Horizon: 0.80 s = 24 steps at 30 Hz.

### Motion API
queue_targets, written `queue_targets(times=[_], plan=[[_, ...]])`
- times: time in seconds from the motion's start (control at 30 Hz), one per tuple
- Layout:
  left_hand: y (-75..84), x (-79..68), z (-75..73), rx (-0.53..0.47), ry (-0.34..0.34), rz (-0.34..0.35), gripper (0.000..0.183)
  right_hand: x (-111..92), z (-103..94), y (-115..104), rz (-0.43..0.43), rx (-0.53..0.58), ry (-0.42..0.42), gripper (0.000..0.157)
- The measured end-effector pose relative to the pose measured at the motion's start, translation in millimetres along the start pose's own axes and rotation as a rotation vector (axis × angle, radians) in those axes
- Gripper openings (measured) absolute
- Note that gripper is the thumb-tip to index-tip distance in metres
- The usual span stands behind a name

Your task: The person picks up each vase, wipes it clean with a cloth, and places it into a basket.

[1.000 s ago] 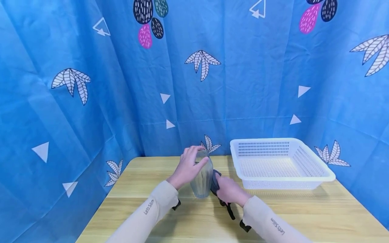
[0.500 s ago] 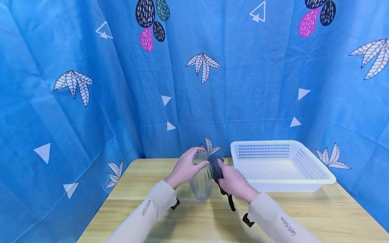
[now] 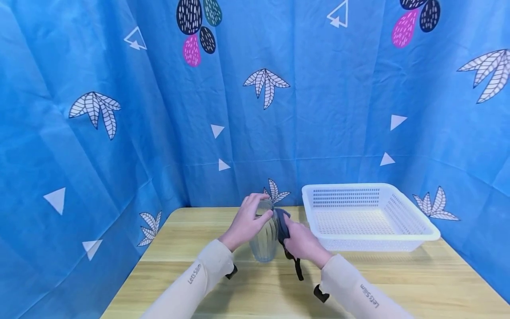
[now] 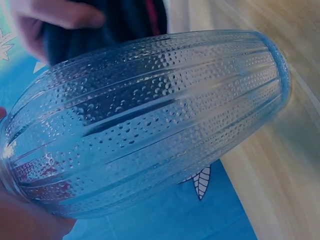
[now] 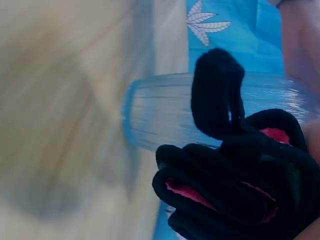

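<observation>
A clear glass vase (image 3: 264, 248) with ribs and raised dots stands on the table. My left hand (image 3: 246, 222) grips it around the top, thumb on the near side. On the vase's right side is a folded dark cloth (image 3: 282, 225), held by my right hand (image 3: 302, 241). In the right wrist view the cloth (image 5: 220, 185) is black with pinkish-red inner folds and a loop sticking up, overlapping the vase (image 5: 165, 110). Seen from the left wrist, the cloth (image 4: 125, 20) lies right along the vase's far wall, partly visible through the glass (image 4: 150, 115).
A white perforated plastic basket (image 3: 370, 241) sits at the back right of the wooden table (image 3: 255, 292), just beyond my right hand. Behind the table hangs a blue patterned curtain (image 3: 330, 110). Black straps (image 3: 320, 293) hang at both wrists.
My right hand and the cloth have risen along the vase's right side, swung slightly outward, then come back left. My left hand keeps its grip on the vase's top.
</observation>
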<state>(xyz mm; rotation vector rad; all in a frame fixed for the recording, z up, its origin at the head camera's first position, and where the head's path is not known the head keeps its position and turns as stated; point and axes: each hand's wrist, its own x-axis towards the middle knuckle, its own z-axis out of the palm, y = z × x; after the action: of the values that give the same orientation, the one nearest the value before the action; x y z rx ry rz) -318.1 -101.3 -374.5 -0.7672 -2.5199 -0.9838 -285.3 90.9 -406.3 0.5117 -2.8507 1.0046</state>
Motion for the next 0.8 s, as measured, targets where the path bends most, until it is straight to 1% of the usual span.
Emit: queue_targets(times=[0.07,0.17,0.23,0.3,0.4,0.5,0.57,0.7,0.8], plan=[[-0.9,-0.5,0.5,0.001,0.007,-0.003,0.046,-2,7.5,4,0.026,0.017,-0.064,0.081],[-1.3,-1.0,0.2,0.003,0.005,-0.004,0.047,-4,19.5,13,0.041,-0.006,-0.149,0.080],[-0.8,-1.7,-0.3,0.001,0.000,-0.007,0.049,-5,25.5,19,0.043,-0.017,-0.182,0.081],[0.0,-2.7,-0.4,-0.002,-0.007,-0.014,0.053,-5,28.8,23,0.038,-0.017,-0.194,0.081],[1.0,-4.3,-0.5,0.011,-0.017,-0.036,0.059,-6,27.9,25,0.036,0.049,-0.188,0.080],[1.1,-6.3,0.2,0.033,-0.027,-0.058,0.061,-6,24.2,23,0.033,0.106,-0.161,0.078],[0.5,-7.6,0.4,0.058,-0.025,-0.063,0.061,-7,20.2,21,0.034,0.106,-0.128,0.078],[0.7,-8.7,-1.0,0.088,0.005,-0.040,0.059,-6,5.1,10,0.020,0.097,-0.024,0.079],[2.0,-8.1,-3.0,0.087,0.028,-0.012,0.056,-4,-10.7,-1,0.011,0.116,0.028,0.080]])
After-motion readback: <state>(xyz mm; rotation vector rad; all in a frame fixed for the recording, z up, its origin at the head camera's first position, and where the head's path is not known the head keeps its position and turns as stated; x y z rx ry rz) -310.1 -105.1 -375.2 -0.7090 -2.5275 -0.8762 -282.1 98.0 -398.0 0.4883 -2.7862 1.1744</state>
